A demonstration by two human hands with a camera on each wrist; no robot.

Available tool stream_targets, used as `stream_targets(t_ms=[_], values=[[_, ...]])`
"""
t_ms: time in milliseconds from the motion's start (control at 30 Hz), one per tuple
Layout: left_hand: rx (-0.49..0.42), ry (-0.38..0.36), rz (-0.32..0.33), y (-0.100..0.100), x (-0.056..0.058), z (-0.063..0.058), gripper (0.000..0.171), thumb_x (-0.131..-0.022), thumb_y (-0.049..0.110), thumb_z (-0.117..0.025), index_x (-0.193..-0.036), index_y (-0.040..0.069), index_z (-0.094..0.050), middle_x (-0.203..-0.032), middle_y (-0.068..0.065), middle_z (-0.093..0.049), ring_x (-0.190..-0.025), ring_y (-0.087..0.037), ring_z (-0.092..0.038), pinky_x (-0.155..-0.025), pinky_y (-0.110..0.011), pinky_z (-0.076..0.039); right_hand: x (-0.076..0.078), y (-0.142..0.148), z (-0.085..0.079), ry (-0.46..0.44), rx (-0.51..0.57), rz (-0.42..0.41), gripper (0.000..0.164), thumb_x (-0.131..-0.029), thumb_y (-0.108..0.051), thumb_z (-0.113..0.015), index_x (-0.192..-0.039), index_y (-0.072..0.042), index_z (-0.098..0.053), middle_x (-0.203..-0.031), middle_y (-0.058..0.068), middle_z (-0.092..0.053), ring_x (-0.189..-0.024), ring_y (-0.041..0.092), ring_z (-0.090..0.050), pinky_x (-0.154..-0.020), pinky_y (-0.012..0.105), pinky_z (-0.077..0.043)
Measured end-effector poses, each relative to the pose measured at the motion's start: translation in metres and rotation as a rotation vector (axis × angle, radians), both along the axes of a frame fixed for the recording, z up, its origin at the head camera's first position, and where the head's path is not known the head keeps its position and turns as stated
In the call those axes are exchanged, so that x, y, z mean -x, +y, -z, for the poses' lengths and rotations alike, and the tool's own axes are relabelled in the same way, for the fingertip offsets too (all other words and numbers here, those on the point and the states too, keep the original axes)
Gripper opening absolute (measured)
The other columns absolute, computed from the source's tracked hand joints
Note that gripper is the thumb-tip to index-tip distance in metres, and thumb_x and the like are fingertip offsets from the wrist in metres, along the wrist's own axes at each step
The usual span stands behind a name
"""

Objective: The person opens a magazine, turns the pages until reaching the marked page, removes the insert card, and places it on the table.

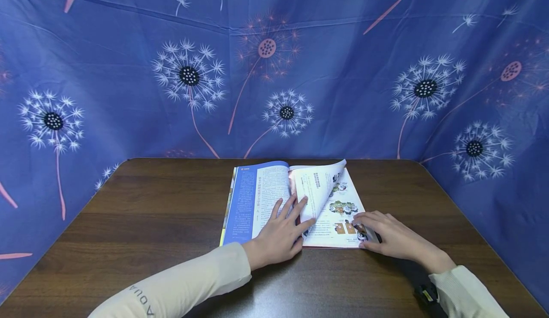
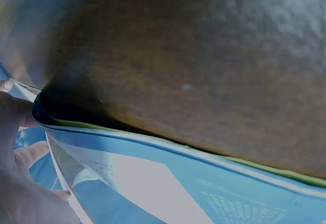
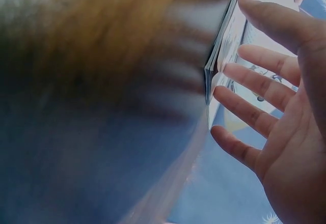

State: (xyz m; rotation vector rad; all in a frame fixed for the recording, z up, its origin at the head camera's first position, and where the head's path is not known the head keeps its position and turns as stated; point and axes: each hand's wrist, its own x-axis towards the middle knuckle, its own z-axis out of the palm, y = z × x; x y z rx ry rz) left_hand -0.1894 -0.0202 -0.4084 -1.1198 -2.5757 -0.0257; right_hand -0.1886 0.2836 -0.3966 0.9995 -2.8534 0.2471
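An open magazine (image 1: 270, 179) lies on the table, its left page blue and white with columns of print. One right-hand leaf (image 1: 319, 179) is lifted and curls over toward the spine, baring a page with coloured cartoon pictures (image 1: 343, 207) beneath. My left hand (image 1: 279, 237) rests with spread fingers across the lower middle, fingertips at the curled leaf. At the lower right corner is my right hand (image 1: 388, 237), thumb apart from the fingers. The right wrist view shows that hand (image 3: 285, 96) with fingers extended, their tips at the edge of the pages (image 3: 224, 35).
The brown wooden table (image 1: 150, 203) extends around the magazine on all sides. A blue cloth (image 1: 343, 70) printed with dandelions hangs behind it and along both sides. A dark device (image 1: 425, 293) is at the right wrist, by the cream sleeve (image 1: 465, 289).
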Motion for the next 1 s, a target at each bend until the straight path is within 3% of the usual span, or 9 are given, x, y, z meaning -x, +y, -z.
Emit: stream_targets(t_ms=[433, 667, 1000], values=[[0.055, -0.019, 0.019, -0.0015, 0.0016, -0.0026, 0.038, -0.089, 0.034, -0.047, -0.126, 0.031, -0.049, -0.151, -0.012, -0.021, -0.138, -0.035, -0.02, -0.106, -0.052, -0.022, -0.0014, 0.0006, -0.0018, -0.049, -0.019, 0.015, 0.05, -0.073, -0.039, -0.073, -0.115, -0.015, -0.06, -0.122, 0.002, -0.057, -0.11, 0.023, -0.051, -0.083, 0.047, -0.042], [0.08, -0.046, 0.018, -0.0011, 0.0019, -0.0044, 0.039, -0.09, 0.042, -0.046, -0.127, 0.03, -0.048, -0.152, -0.012, -0.019, -0.139, -0.034, -0.015, -0.108, -0.052, -0.02, -0.0027, -0.0001, -0.0033, -0.09, -0.021, 0.029, 0.052, -0.071, -0.038, -0.074, -0.116, -0.015, -0.06, -0.124, 0.003, -0.056, -0.113, 0.025, -0.05, -0.083, 0.05, -0.042], [0.104, -0.014, 0.031, -0.0009, 0.0027, -0.0063, 0.04, -0.089, 0.046, -0.047, -0.124, 0.026, -0.05, -0.148, -0.006, -0.03, -0.138, -0.032, -0.02, -0.107, -0.051, -0.023, -0.0018, 0.0004, -0.0014, -0.026, -0.01, 0.005, 0.047, -0.071, -0.032, -0.075, -0.112, -0.015, -0.062, -0.121, 0.003, -0.058, -0.109, 0.024, -0.052, -0.079, 0.047, -0.043]])
